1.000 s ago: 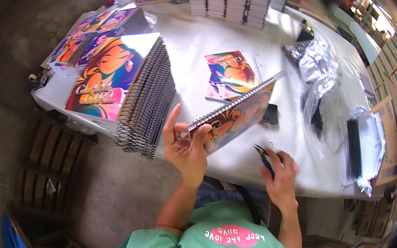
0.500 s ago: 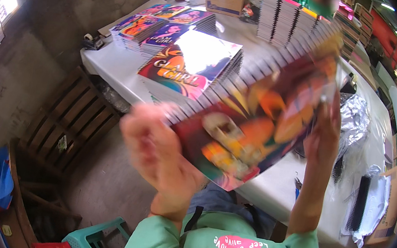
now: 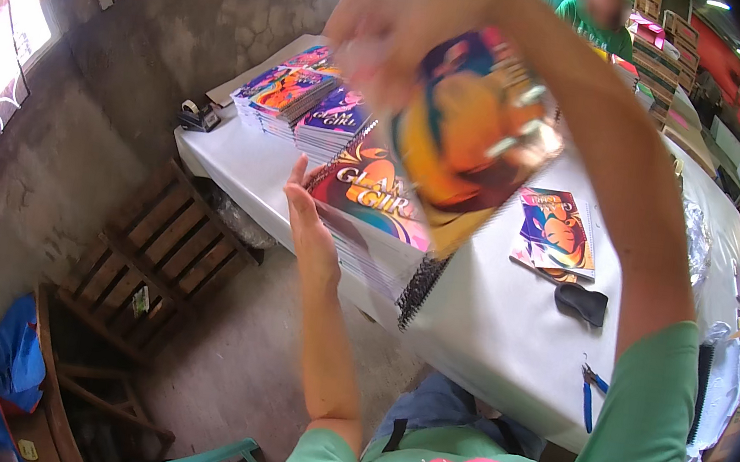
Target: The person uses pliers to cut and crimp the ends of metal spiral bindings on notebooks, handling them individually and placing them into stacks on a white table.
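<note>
My right hand (image 3: 393,44), smeared by motion, reaches across the table and holds a spiral notebook (image 3: 464,141) with a dark, orange and yellow cover by its upper left part. That notebook is tilted above a stack of spiral notebooks (image 3: 369,203) with bright illustrated covers. My left hand (image 3: 311,224) lies along the left side of this stack, fingers stretched out and upright. Behind the stack, more piles of colourful notebooks (image 3: 289,96) stand side by side. Part of the stack's top is hidden by the held notebook.
A thin notebook (image 3: 559,231), a black rounded object (image 3: 581,303) and blue-handled cutters (image 3: 590,392) lie on the white table (image 3: 495,339). A tape dispenser (image 3: 199,116) sits at its left corner. A slatted wooden chair (image 3: 164,256) stands left. A person in green (image 3: 590,22) is at the far end.
The notebook held between both hands has moved left and forward over the stack, now in my right hand alone. My left hand has let go and moved to the stack's side.
</note>
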`<act>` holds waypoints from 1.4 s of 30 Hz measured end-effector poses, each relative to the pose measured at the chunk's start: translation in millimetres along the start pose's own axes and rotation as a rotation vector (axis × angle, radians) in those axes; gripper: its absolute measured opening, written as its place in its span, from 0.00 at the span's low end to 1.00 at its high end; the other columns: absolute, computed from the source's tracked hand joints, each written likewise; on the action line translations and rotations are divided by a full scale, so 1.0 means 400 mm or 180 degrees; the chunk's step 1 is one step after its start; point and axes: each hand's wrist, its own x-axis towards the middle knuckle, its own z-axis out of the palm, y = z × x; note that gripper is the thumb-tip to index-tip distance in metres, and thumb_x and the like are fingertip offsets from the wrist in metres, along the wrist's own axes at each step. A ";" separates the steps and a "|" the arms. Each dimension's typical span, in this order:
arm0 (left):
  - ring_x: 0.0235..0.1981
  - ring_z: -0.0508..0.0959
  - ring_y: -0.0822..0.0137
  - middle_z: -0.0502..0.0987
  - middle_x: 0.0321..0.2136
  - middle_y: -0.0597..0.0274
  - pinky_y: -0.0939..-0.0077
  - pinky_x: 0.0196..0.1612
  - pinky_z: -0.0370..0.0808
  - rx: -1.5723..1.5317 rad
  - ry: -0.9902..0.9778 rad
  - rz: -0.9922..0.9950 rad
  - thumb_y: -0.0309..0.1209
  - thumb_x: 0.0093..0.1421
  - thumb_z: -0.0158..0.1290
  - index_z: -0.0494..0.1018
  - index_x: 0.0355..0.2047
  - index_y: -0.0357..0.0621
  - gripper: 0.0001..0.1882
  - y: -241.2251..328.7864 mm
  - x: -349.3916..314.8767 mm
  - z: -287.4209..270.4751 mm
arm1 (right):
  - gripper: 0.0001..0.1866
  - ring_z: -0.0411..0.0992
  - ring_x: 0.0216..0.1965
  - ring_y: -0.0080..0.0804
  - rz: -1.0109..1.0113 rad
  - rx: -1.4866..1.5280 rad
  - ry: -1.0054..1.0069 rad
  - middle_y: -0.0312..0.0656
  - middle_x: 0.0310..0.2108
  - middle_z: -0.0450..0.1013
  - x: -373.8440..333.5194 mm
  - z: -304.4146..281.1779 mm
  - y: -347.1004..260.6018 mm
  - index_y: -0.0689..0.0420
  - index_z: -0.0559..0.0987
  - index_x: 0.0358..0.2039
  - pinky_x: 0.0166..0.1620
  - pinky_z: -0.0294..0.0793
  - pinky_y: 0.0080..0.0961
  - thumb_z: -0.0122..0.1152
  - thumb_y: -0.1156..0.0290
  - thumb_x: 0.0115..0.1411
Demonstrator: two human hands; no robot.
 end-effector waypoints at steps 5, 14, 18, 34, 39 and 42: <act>0.47 0.68 0.70 0.67 0.45 0.56 0.76 0.52 0.62 -0.0461 0.0103 0.0083 0.55 0.64 0.32 0.59 0.52 0.39 0.31 0.008 -0.007 0.038 | 0.41 0.64 0.56 0.33 -0.0458 -0.0249 0.1209 0.48 0.54 0.66 0.079 0.106 0.049 0.52 0.68 0.55 0.57 0.63 0.29 0.72 0.59 0.38; 0.42 0.72 0.67 0.67 0.40 0.53 0.74 0.43 0.72 0.0183 0.0680 0.0740 0.45 0.67 0.36 0.58 0.48 0.40 0.20 -0.066 -0.007 0.071 | 0.22 0.71 0.39 0.21 0.0304 0.2718 0.4733 0.39 0.36 0.75 0.007 0.482 0.395 0.59 0.76 0.44 0.44 0.68 0.18 0.51 0.52 0.62; 0.46 0.68 0.65 0.65 0.43 0.52 0.70 0.48 0.68 0.0153 0.0825 0.0650 0.52 0.66 0.34 0.58 0.48 0.38 0.27 -0.061 -0.004 0.082 | 0.22 0.71 0.35 0.23 0.0667 0.2881 0.5296 0.40 0.32 0.76 0.052 0.463 0.395 0.63 0.76 0.41 0.42 0.68 0.20 0.49 0.53 0.63; 0.66 0.40 0.46 0.48 0.63 0.46 0.33 0.59 0.38 0.3219 -0.2540 -0.0840 0.64 0.58 0.31 0.48 0.62 0.32 0.47 -0.373 -0.275 0.530 | 0.45 0.66 0.52 0.52 0.5158 0.1444 0.4072 0.62 0.49 0.67 -0.418 0.939 0.680 0.69 0.60 0.54 0.55 0.65 0.37 0.64 0.48 0.47; 0.66 0.32 0.45 0.43 0.66 0.53 0.26 0.55 0.28 0.3578 -0.3122 -0.0455 0.68 0.55 0.32 0.48 0.64 0.45 0.47 -0.401 -0.312 0.580 | 0.20 0.76 0.35 0.43 0.3698 0.4313 0.5134 0.58 0.36 0.74 -0.493 0.964 0.758 0.73 0.72 0.41 0.38 0.78 0.35 0.64 0.74 0.49; 0.65 0.30 0.42 0.40 0.66 0.52 0.22 0.53 0.28 0.3681 -0.3534 -0.0253 0.70 0.53 0.34 0.48 0.64 0.49 0.48 -0.374 -0.289 0.543 | 0.14 0.75 0.28 0.33 0.3084 0.3544 0.5499 0.49 0.32 0.76 -0.542 0.913 0.736 0.68 0.77 0.38 0.35 0.77 0.28 0.61 0.84 0.47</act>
